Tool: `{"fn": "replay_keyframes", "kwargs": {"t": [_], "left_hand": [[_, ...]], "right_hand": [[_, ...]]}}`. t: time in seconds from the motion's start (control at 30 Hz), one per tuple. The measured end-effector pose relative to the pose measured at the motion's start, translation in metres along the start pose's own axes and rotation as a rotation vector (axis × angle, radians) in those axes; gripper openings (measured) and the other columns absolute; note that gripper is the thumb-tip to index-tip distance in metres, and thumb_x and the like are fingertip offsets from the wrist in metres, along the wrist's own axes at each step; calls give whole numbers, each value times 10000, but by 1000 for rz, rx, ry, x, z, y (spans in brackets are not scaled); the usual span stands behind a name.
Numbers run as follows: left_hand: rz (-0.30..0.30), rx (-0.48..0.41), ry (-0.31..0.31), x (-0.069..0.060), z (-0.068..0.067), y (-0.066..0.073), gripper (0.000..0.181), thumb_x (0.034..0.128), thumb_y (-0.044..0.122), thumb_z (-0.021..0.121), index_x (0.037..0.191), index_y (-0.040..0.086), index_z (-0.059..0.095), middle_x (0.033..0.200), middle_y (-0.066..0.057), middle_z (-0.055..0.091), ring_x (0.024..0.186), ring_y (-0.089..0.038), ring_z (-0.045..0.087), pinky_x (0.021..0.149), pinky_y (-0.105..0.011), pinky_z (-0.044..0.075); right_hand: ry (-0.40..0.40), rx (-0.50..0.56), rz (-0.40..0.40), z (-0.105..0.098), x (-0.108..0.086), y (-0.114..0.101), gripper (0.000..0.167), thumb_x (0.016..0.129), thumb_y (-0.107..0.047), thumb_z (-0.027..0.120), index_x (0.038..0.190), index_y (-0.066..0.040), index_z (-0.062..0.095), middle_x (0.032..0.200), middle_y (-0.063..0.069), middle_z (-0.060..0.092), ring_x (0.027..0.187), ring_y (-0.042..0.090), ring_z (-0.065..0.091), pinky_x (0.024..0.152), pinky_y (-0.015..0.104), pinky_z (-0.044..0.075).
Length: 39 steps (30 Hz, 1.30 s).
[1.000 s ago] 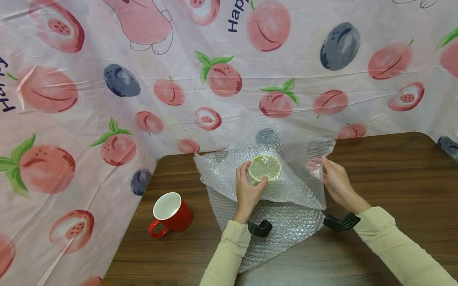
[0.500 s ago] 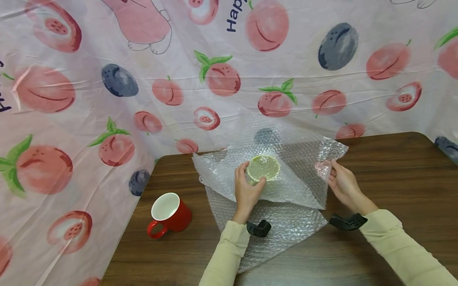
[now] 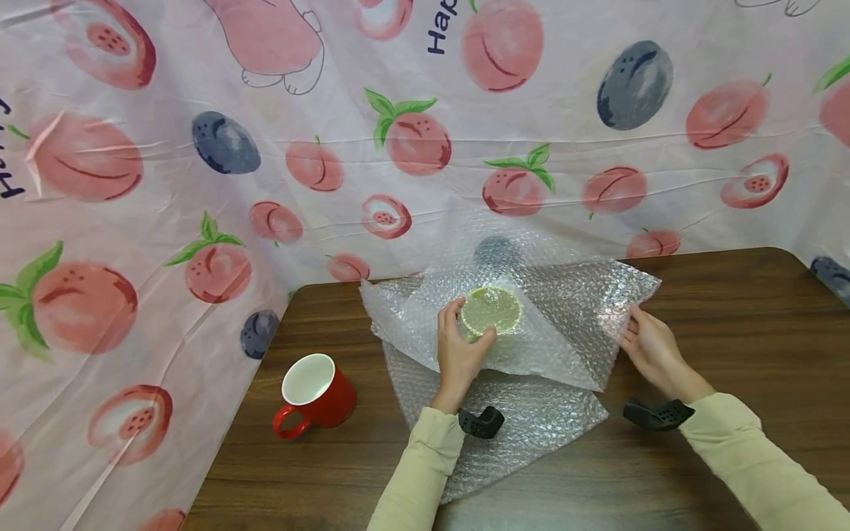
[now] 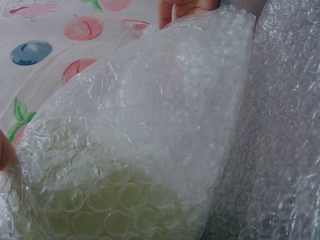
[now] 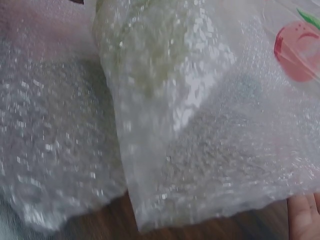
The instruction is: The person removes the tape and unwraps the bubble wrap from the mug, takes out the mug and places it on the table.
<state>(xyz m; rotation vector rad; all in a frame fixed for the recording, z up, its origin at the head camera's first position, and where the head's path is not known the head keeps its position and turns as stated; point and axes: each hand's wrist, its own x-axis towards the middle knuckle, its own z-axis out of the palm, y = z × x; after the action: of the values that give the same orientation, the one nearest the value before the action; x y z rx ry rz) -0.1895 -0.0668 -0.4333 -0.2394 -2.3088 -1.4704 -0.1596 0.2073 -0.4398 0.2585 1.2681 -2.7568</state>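
A round, green-rimmed cup (image 3: pixel 491 311) stands in the middle of the bubble wrap (image 3: pixel 505 435), with a layer of wrap folded over it. My left hand (image 3: pixel 460 352) grips the cup through that layer, thumb at its front and fingers at its left side. To the right, my right hand (image 3: pixel 654 350) pinches the right edge of the sheet between thumb and fingers. In the left wrist view the cup's green body (image 4: pixel 120 200) shows blurred through the bubbles. The right wrist view has only part of the right-hand fingers (image 5: pixel 302 215) at the wrap's edge.
A red mug (image 3: pixel 335 402) with a white inside stands on the dark wooden table (image 3: pixel 750 332), left of the wrap. Behind and at the left hangs a pink fruit-print curtain (image 3: pixel 425 199). The wrap's back part stands up against it.
My right hand has moved right and slightly down, drawing the wrap's right corner outward and spreading it flatter. The left hand stays on the cup.
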Motion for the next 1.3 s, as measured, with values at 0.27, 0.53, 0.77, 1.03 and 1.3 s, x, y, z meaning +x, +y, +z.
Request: {"fn": "replay_keyframes", "kwargs": {"t": [0.27, 0.53, 0.77, 1.03, 1.3], "left_hand": [[-7, 2, 0, 1, 0, 0, 613, 671, 215, 648, 1239, 92, 455, 1206, -54, 440, 1085, -235, 433, 836, -411, 402], [-9, 5, 5, 0, 1, -1, 612, 665, 212, 649, 1234, 91, 459, 1206, -52, 442, 1082, -238, 440, 843, -411, 400], [-3, 6, 7, 0, 1, -1, 613, 670, 222, 650, 1234, 74, 459, 1207, -50, 443, 1083, -241, 439, 836, -418, 403], [5, 6, 7, 0, 1, -2, 609, 669, 208, 650, 1229, 66, 460, 1202, -71, 443, 1077, -247, 442, 845, -412, 399], [0, -2, 3, -1, 1, -3, 618, 667, 201, 652, 1233, 52, 456, 1212, -67, 439, 1080, -245, 435, 844, -416, 397]], "right_hand": [[-57, 105, -40, -15, -7, -1, 159, 935, -164, 403, 975, -43, 497, 867, 51, 609, 835, 124, 602, 730, 234, 484], [-124, 190, -74, -26, -10, -2, 198, 932, -125, 405, 935, -1, 559, 918, 119, 637, 877, 191, 614, 774, 284, 482], [-157, 164, -74, -32, -13, -14, 167, 929, -102, 417, 948, -12, 556, 941, 141, 638, 903, 212, 612, 798, 304, 472], [-182, 80, -102, -24, -16, -30, 147, 926, -88, 425, 1002, -16, 528, 956, 129, 638, 909, 208, 611, 780, 293, 481], [-185, -199, -56, 17, -9, -25, 212, 926, -160, 447, 1095, -44, 393, 938, 12, 649, 904, 118, 606, 785, 226, 467]]}}
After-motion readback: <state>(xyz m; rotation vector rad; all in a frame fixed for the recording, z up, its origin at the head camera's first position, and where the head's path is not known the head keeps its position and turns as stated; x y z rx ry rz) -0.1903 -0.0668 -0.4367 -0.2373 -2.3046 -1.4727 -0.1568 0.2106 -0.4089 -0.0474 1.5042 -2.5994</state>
